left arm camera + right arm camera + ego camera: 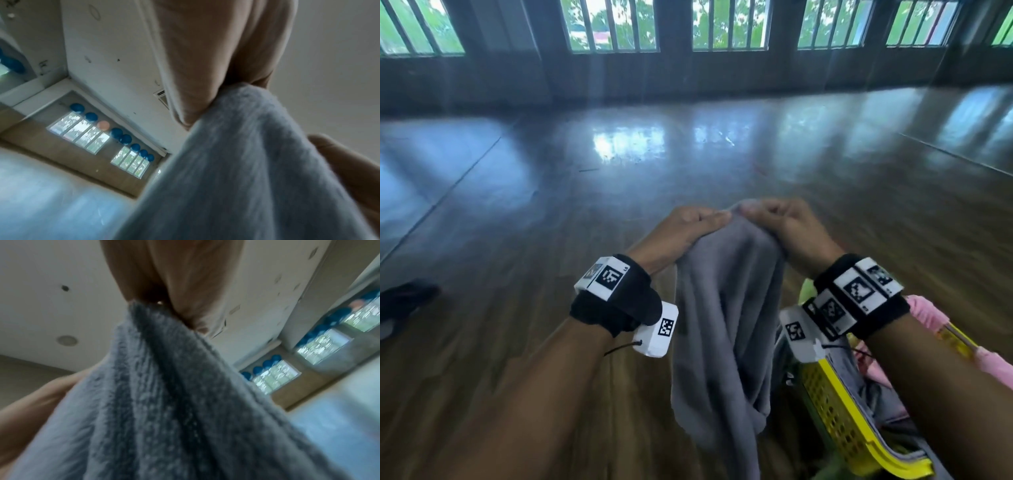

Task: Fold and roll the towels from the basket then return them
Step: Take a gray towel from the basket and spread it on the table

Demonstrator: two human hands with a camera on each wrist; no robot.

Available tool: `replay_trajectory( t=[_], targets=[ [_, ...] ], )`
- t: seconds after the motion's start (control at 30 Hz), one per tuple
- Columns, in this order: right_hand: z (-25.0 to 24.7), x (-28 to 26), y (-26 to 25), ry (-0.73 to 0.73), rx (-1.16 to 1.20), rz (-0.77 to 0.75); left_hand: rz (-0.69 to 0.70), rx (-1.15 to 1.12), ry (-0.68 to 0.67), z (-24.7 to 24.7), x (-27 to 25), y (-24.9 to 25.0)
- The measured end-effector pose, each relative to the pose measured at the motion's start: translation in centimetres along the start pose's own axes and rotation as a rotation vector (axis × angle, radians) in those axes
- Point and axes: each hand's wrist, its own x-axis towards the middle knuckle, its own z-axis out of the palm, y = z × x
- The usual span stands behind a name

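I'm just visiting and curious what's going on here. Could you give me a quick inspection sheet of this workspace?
Surface: glossy brown wooden floor, reflecting the windows.
Job's things: soft grey fleece towel held up, hanging bunched; yellow perforated plastic basket at right, with pink cloth in it.
Clutter: dark object on the floor at far left, unclear.
Hands: left hand and right hand pinch the towel's top edge, close together.
Cables: thin black cords at both wrist devices.
Surroundings: barred windows, greenery outside.
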Motion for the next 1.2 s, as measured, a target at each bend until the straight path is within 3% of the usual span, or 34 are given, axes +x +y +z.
replay_trajectory(
  t=[0.07, 0.1, 0.2, 0.23, 0.33, 0.4, 0.43, 0.57, 0.67, 0.73, 0.77, 0.87, 0.9, 1.03, 1.2],
  targets=[
    [-1.7, 0.5, -0.7, 0.142, 0.129, 0.009, -0.057, -0.104, -0.024, -0.1, -0.6, -0.2],
    [-1.8, 0.2, -1.0, 0.134, 0.176, 0.033, -0.061, -0.15, -0.006, -0.3, -0.7, -0.2],
    [0.5, -2.0, -0.8, -0.158, 0.018, 0.135, -0.022, -0.152, 0.015, -0.1, -0.3, 0.7],
    [0.9, -2.5, -0.5, -0.195, -0.02, 0.136, -0.019, -0.127, 0.007, 0.3, -0.2, 1.1],
    [-0.5, -1.5, -0.8, 0.011, 0.054, 0.048, -0.043, -0.072, -0.018, 1.1, -0.5, 0.8],
    [-1.7, -0.7, -0.8, 0.164, 0.19, 0.07, -0.058, -0.096, -0.001, 1.1, -0.7, 0.2],
    [-1.6, -0.7, -0.8, 0.171, 0.222, 0.097, -0.053, -0.112, 0.024, 1.0, -0.6, 0.0],
    [0.6, -2.5, -0.3, -0.132, -0.037, 0.146, -0.014, -0.133, 0.084, 0.6, 0.0, 0.6],
    [-0.5, -1.6, -1.2, 0.048, 0.079, 0.043, -0.049, -0.064, 0.007, 1.0, -0.3, 0.3],
    [-0.8, -1.0, -1.5, 0.158, 0.189, 0.056, -0.052, -0.069, 0.021, 1.1, -0.3, 0.2],
    [-0.4, -1.1, -1.3, 0.143, 0.176, 0.08, -0.043, -0.081, 0.049, 1.0, -0.3, 0.5],
    [1.5, -2.2, -0.8, -0.125, 0.018, 0.132, -0.01, -0.127, 0.094, 0.7, 0.2, 1.4],
    [1.3, -2.2, -1.0, -0.121, 0.006, 0.112, -0.005, -0.1, 0.076, 0.7, 0.4, 1.5],
    [-0.7, -1.1, -2.1, 0.155, 0.25, 0.067, -0.029, -0.005, 0.029, 1.2, 0.0, 1.2],
    [0.7, -2.9, -1.0, -0.148, 0.017, 0.12, 0.036, 0.004, 0.003, 1.8, 0.5, 2.1]
  ],
)
